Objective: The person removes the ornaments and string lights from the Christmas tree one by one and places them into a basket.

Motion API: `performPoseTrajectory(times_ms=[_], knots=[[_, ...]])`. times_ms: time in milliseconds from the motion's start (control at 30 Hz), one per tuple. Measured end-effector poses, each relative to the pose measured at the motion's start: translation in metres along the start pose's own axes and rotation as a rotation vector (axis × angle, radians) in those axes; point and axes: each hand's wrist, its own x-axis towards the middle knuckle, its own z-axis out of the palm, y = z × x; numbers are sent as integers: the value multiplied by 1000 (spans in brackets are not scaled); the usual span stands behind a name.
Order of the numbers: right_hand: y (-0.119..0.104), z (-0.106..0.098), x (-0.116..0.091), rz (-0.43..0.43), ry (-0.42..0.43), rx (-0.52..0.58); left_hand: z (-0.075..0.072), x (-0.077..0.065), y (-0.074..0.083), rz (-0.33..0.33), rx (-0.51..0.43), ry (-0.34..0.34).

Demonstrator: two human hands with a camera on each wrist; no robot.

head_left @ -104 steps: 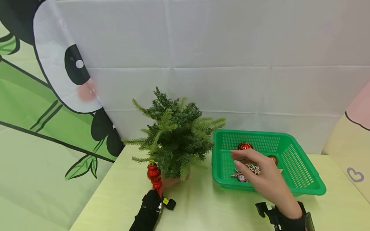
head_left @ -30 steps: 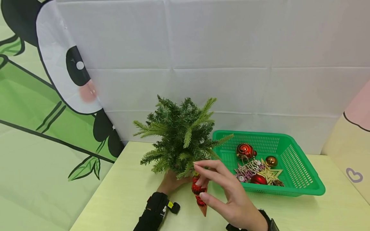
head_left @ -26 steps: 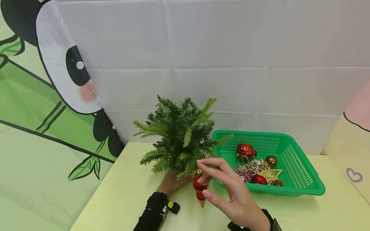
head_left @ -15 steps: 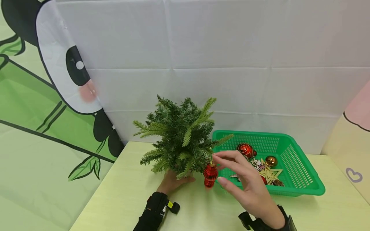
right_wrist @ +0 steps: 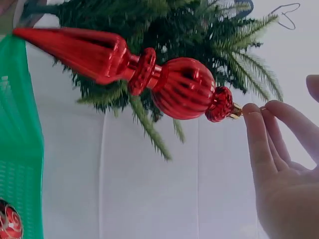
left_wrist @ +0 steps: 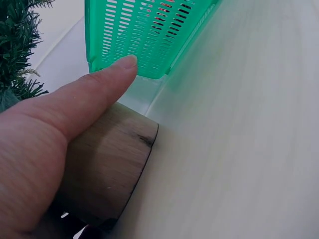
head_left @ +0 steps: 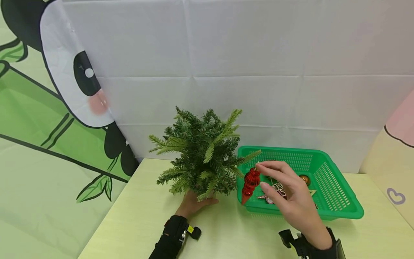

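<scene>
A small artificial Christmas tree point(head_left: 200, 154) stands on the table. My left hand point(head_left: 193, 205) grips its wooden base point(left_wrist: 112, 159), the thumb lying along the wood in the left wrist view. To the right of the tree, my right hand point(head_left: 295, 196) pinches a shiny red finial-shaped ornament point(head_left: 251, 181) by its gold top between the fingertips. It dangles with its pointed end down, in front of the left end of a green plastic basket point(head_left: 336, 180). In the right wrist view, the ornament point(right_wrist: 182, 88) shows whole, with tree branches behind it.
In the basket lie a gold ball point(head_left: 304, 179), a lettered decoration point(head_left: 278, 189) and other ornaments, partly hidden by my right hand. A red swirled ball point(right_wrist: 10, 221) shows in the right wrist view. A white backdrop point(head_left: 242, 90) hangs close behind the tree and basket.
The red ornament hung at the tree's left front 3.5 s ago; the tree has since turned. Over the last second, my right hand has carried the ornament right and up from the tree's front.
</scene>
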Motion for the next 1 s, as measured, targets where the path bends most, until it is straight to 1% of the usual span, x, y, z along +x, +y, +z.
performPoseTrajectory(times_ms=[67, 167, 500, 567, 700, 800, 900, 1000], knots=[[2, -3, 0, -22, 26, 17, 0, 0, 0, -3, -5, -1], [5, -10, 0, -30, 60, 3, 0, 0, 0, -1, -14, -6], [18, -37, -4, 84, 99, -113, 0, -2, 2, 5, -41, -6], [21, -41, -5, 119, 102, -140, 0, -2, 2, 2, -43, -7], [25, -45, -6, 218, 85, -165, 0, -1, 1, 6, -41, -5], [30, -46, -7, 299, 51, -143, 0, 0, 1, 10, -48, -5], [40, -44, -8, 341, 5, -105, 0, -1, 2, 14, -44, -2], [51, -36, -8, 349, -30, -75, 0, -2, 3, 9, -32, 0]])
